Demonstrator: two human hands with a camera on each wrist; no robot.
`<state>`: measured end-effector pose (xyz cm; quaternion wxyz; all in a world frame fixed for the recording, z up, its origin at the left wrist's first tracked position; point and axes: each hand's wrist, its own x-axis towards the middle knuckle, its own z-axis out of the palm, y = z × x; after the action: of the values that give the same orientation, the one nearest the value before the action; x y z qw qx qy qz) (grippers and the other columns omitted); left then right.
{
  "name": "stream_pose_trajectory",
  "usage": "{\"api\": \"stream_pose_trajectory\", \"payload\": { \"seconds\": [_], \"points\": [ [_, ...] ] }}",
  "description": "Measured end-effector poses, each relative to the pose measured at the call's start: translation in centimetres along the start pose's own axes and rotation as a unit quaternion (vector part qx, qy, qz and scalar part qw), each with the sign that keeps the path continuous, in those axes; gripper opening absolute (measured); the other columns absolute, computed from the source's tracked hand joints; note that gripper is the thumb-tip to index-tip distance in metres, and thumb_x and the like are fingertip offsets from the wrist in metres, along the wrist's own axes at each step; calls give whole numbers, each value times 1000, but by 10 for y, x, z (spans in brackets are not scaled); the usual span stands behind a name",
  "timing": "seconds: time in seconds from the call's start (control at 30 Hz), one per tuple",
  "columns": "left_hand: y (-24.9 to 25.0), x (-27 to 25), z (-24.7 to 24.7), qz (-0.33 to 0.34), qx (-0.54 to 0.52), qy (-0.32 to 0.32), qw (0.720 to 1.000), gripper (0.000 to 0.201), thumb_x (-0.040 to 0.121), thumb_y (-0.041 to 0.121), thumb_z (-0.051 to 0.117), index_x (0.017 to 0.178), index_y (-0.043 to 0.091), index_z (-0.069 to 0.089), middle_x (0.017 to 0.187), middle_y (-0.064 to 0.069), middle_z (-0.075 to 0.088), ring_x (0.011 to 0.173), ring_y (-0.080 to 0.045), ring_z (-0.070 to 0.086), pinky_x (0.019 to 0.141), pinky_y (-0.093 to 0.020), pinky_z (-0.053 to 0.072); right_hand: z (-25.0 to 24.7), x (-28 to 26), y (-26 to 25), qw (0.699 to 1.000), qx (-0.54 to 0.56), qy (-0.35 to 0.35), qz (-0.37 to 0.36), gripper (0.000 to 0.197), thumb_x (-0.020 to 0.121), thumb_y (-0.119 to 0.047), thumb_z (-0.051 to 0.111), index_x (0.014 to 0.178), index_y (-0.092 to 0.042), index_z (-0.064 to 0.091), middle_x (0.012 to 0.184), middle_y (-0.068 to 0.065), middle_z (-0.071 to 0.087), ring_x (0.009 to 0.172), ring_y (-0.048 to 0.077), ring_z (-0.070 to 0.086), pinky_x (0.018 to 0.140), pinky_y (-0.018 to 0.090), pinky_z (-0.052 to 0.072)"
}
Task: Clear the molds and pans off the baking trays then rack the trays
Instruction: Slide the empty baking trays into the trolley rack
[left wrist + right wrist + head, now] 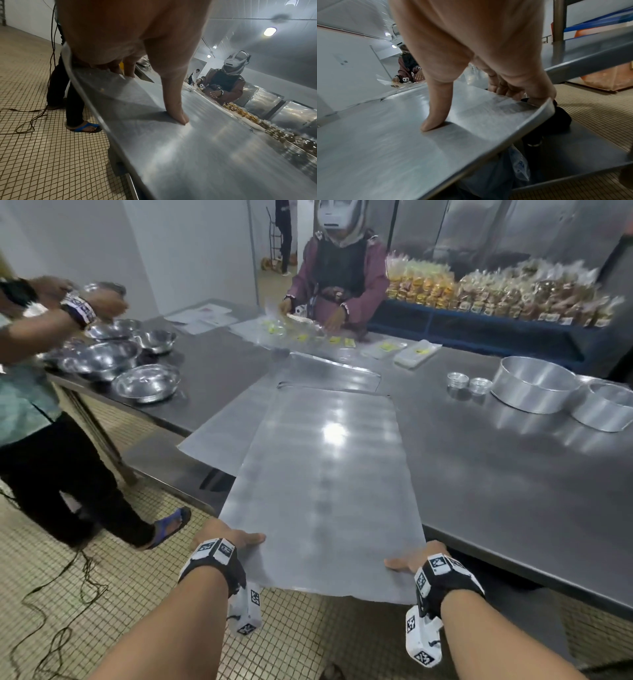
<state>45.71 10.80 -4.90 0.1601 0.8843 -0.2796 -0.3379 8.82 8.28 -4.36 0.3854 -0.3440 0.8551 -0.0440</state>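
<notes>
**Tray bare and in both hands, half off the table**

The tray (325, 474) carries nothing: no mold or pan stands on its sheet. Its far end lies over a second tray (239, 419), which is also bare and sits skewed across the table's (496, 491) left corner, one end hanging past the edge. The top tray's near end juts well out over the tiled floor, past the table's front edge.

The clearing part looks done. Two round pans (534, 383) and two small molds (467, 381) stand together near the table's far right edge, well apart from both trays. What is left, as I judge it, is the racking: both trays must go to a rack, and no rack is plainly in view from the head camera.

The left hand (227, 534) grips the tray's near left corner. Its thumb lies flat on top of the sheet and the fingers (128, 67) curl under the rim. The right hand (411, 561) grips the near right corner the same way, thumb pressed on top, fingers (539, 93) wrapped round the raised edge from below. So the tray lies between the two hands, clamped at both near corners, reaching away from the person toward the table's middle.

Steel bowls (144, 383) sit at the table's far left corner, where another person works; a third person stands at the far edge with packets.
</notes>
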Motion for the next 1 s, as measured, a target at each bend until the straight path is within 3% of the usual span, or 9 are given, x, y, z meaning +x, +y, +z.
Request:
{"api": "stream_pose_trajectory", "payload": {
  "seconds": [0.1,0.17,0.27,0.47,0.57,0.63,0.73,0.87,1.0],
  "points": [
    [18,17,-17,9,19,10,1000,94,29,60,94,103,9,65,100,-8,70,89,-32,67,83,-45,59,1,0,-31,1000,-23,-5,-13,118,26,-44,96,127,-3,53,117,10,66,102,27,66,81,29,52],
    [28,36,-24,4,29,20,999,106,23,64,91,111,10,65,109,-11,69,95,-34,67,84,-46,58,3,2,-50,998,-41,-15,-33,107,37,-47,96,127,-7,55,126,7,64,111,25,63,90,28,50],
    [40,61,-30,-16,35,28,999,116,21,65,90,119,12,59,122,-15,62,107,-38,62,89,-51,55,5,7,-74,997,-65,-30,-38,122,30,-56,92,134,-7,51,133,6,59,118,25,60,97,28,48],
    [64,107,-51,-13,46,20,999,111,17,66,86,112,16,56,113,-12,65,101,-37,62,89,-51,54,17,19,-117,997,-71,-25,-24,153,4,-64,84,139,-5,44,136,10,57,118,31,59,99,37,50],
    [77,140,-60,0,55,16,998,120,13,67,82,117,15,55,118,-13,61,104,-37,61,90,-52,54,25,18,-142,999,-45,-14,-28,138,19,-60,91,137,-4,45,133,12,58,116,32,60,96,36,51],
    [87,159,-71,3,67,14,998,120,20,66,85,122,12,54,125,-16,57,108,-39,59,92,-52,53,34,18,-158,999,-27,-2,-25,125,28,-56,94,132,-3,50,130,12,60,114,32,61,94,36,51],
    [102,191,-90,11,94,8,995,124,33,63,91,135,8,47,139,-19,48,122,-40,52,99,-53,50,53,15,-181,1000,0,-2,-17,116,30,-55,95,126,-3,54,126,12,63,110,32,62,92,37,52],
    [116,245,-109,22,109,-14,994,140,15,68,86,138,13,49,137,-15,52,121,-38,54,99,-52,51,84,10,-210,999,42,0,9,125,24,-58,94,127,-1,54,125,12,63,109,32,63,93,39,53],
    [129,281,-124,40,122,-26,991,130,19,66,89,132,12,55,136,-16,52,120,-39,54,99,-53,50,108,5,-235,995,92,29,29,113,30,-52,97,121,0,55,114,12,65,102,30,64,88,37,54]
  ]
}}
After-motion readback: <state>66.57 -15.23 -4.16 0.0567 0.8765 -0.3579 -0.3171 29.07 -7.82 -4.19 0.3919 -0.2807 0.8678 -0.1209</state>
